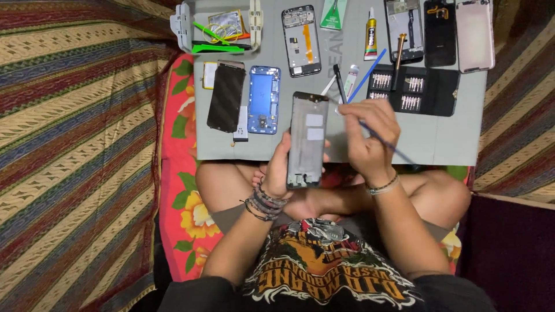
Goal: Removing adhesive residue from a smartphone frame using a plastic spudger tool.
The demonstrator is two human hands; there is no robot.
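Phone frame (307, 138), dark with two pale patches, held upright.

Your left hand (278, 167) is raised in front of you, its grip closed, wrist bent upward with bracelets on it. Your right hand (365, 136) is beside it, fingers pinched closed, forearm angled inward.
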